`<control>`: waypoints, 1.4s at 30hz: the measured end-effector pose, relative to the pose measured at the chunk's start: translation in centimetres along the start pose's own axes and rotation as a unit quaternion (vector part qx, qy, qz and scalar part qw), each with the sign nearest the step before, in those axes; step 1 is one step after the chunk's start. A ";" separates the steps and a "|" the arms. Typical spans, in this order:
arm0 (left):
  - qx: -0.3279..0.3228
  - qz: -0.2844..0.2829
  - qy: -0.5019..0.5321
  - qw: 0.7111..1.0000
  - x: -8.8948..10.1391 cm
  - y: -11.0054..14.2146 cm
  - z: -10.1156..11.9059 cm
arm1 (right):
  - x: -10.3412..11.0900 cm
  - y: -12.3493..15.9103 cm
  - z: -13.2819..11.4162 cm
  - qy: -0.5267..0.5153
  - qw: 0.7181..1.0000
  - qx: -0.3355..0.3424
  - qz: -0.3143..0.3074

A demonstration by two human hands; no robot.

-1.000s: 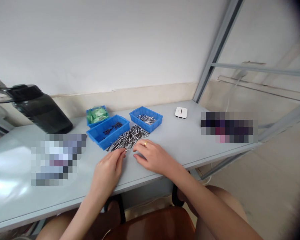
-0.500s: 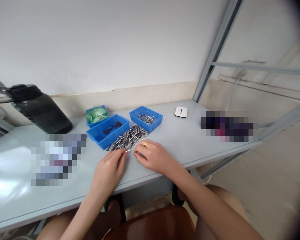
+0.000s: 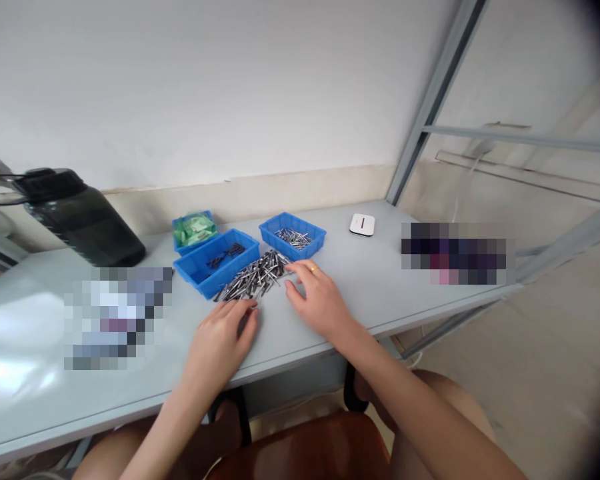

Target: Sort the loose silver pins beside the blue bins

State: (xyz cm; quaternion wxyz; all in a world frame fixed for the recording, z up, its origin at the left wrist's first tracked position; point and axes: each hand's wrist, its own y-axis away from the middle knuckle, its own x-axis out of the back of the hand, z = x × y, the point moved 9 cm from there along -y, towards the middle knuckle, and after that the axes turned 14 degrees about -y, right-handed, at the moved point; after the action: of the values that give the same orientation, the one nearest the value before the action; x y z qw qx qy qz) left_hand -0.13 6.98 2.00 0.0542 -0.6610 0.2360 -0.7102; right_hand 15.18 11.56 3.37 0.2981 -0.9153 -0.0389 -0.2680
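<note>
A loose pile of small metal pins lies on the grey table in front of three blue bins. My right hand, with a ring on one finger, rests at the pile's right edge with its fingers spread, holding nothing. My left hand lies flat on the table just below the pile, fingertips near the closest pins, fingers loosely extended. The near bin holds dark parts. The right bin holds more metal pins. The back bin holds green packets.
A dark water jug lies at the back left. A small white device sits to the right of the bins. Blurred patches cover items at the left and right of the table. A metal frame rises at the right.
My right hand has moved forward and right from beside my left hand to the pile's edge. The thin pin seen between the two hands is no longer visible there. My left hand has flattened.
</note>
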 end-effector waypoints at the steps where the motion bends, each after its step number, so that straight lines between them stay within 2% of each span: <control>1: -0.002 0.001 0.000 1.000 0.0 0.0 0.0 | 0.1 0.0 0.3 0.011 1.000 -0.011 0.007; 5: -0.012 0.006 -0.003 1.000 0.0 0.1 0.2 | 0.4 0.0 1.4 0.111 0.992 -0.044 0.031; 8: -0.017 0.006 -0.005 1.000 0.0 0.0 0.3 | 0.3 -0.1 1.8 0.154 0.986 -0.054 0.024; 17: -0.023 -0.006 -0.007 1.000 -0.1 -0.1 0.4 | 0.2 -0.3 1.4 0.168 0.985 -0.037 0.016; 24: -0.021 -0.002 -0.011 1.000 0.1 -0.1 0.4 | 0.0 0.0 0.5 0.155 0.988 0.003 0.019; 26: -0.022 -0.002 -0.012 1.000 0.1 -0.1 0.5 | -0.3 0.1 0.1 0.139 0.990 0.021 0.000; 31: -0.021 -0.008 -0.012 1.000 0.1 -0.2 0.6 | -2.2 0.6 -0.8 0.115 0.985 0.065 -0.107; 34: -0.021 -0.009 -0.008 1.000 0.1 -0.1 0.5 | -2.8 0.8 -1.2 0.108 0.980 0.083 -0.147; 42: -0.026 -0.016 -0.007 1.000 0.0 -0.2 0.6 | -3.3 1.0 -1.1 0.121 0.974 0.095 -0.164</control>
State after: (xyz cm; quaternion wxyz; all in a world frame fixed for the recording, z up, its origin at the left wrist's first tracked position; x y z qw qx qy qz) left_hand 0.51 6.97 2.06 0.0276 -0.6708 0.2435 -0.7000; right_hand 12.09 10.40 1.89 0.3383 -0.8248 -0.1776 -0.4167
